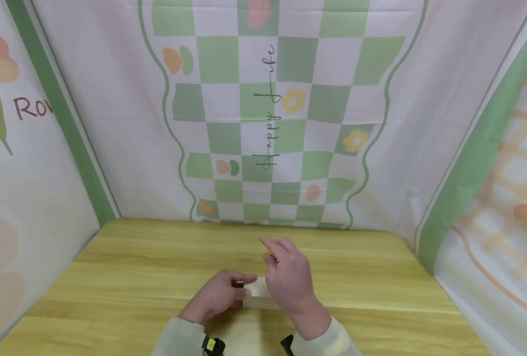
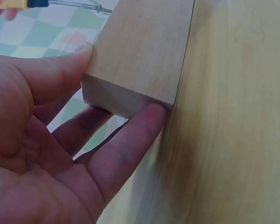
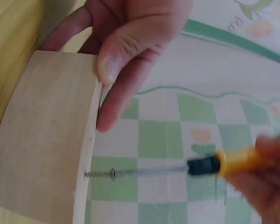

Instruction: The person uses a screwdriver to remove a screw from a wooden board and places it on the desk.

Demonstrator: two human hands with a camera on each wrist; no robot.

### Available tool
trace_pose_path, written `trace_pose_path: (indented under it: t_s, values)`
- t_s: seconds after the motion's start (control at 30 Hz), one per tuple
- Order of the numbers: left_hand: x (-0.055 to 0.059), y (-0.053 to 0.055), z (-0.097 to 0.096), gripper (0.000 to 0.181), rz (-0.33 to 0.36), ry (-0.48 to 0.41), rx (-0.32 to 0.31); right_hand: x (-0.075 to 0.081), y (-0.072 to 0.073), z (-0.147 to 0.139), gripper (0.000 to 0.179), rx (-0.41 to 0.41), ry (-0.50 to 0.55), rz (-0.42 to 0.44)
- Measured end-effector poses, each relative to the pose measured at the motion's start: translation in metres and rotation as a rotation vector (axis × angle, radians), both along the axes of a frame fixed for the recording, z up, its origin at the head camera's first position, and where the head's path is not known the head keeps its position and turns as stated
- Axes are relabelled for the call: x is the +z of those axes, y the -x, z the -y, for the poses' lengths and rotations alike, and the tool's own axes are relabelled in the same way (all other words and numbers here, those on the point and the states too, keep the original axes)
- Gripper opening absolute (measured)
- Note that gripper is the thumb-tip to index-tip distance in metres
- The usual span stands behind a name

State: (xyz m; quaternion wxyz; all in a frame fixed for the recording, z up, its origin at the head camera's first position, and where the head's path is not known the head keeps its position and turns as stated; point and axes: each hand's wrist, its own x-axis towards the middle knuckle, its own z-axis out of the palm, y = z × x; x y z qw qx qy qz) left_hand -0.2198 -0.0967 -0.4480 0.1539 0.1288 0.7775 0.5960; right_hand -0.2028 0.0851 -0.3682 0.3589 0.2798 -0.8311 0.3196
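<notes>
"Happy Life" runs upward on the checkered back cloth, a cut-off "Ro" on the left cloth

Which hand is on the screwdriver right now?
The right hand: it grips the yellow-handled screwdriver, whereas the left hand holds the wooden block by its end.

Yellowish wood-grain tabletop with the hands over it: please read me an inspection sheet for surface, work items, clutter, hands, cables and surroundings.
Surface: yellowish wood-grain tabletop, extending below both hands.
Work items: pale rectangular wooden block; silver threaded metal screw, its tip at the block's narrow face, much thread exposed; yellow-and-dark-handled screwdriver with metal shaft, lined up with the screw head.
Clutter: nothing seen.
Hands: left hand holds the block's end; right hand grips the screwdriver handle.
Cables: nothing seen.
Surroundings: white fabric backdrop with green checks.
</notes>
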Motion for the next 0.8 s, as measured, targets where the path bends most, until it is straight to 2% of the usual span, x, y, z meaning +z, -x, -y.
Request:
trace_pose_path:
  t_s: [0.1, 0.2, 0.3, 0.37, 0.4, 0.47, 0.67, 0.73, 0.8]
  values:
    - [0.000, 0.000, -0.001, 0.033, 0.008, -0.007, 0.012, 0.004, 0.007, -0.009, 0.031, 0.144, 0.024, 0.184]
    - [0.000, 0.001, -0.002, 0.033, 0.027, -0.021, 0.016, 0.010, 0.018, -0.021, 0.028, 0.297, 0.066, 0.460]
    - [-0.001, 0.001, -0.002, 0.033, 0.032, -0.016, 0.015, 0.014, 0.028, -0.032, 0.024, 0.391, 0.124, 0.702]
    - [-0.001, 0.002, -0.001, 0.034, 0.027, -0.005, 0.017, 0.015, 0.031, -0.034, 0.024, 0.407, 0.158, 0.782]
    - [-0.002, 0.002, -0.001, 0.034, 0.024, 0.001, 0.018, 0.014, 0.032, -0.034, 0.025, 0.396, 0.151, 0.773]
    - [-0.002, 0.002, -0.001, 0.033, 0.014, 0.022, 0.023, 0.012, 0.030, -0.032, 0.029, 0.335, 0.125, 0.703]
    - [-0.002, 0.003, -0.001, 0.031, 0.006, 0.048, 0.032, 0.003, 0.014, -0.015, 0.036, -0.030, 0.015, 0.281]
    - [-0.001, 0.003, -0.001, 0.031, 0.004, 0.048, 0.033, 0.001, 0.010, -0.010, 0.036, -0.105, 0.000, 0.157]
    - [-0.001, 0.003, 0.000, 0.030, -0.001, 0.050, 0.027, -0.002, 0.007, -0.006, 0.037, -0.146, -0.021, 0.048]
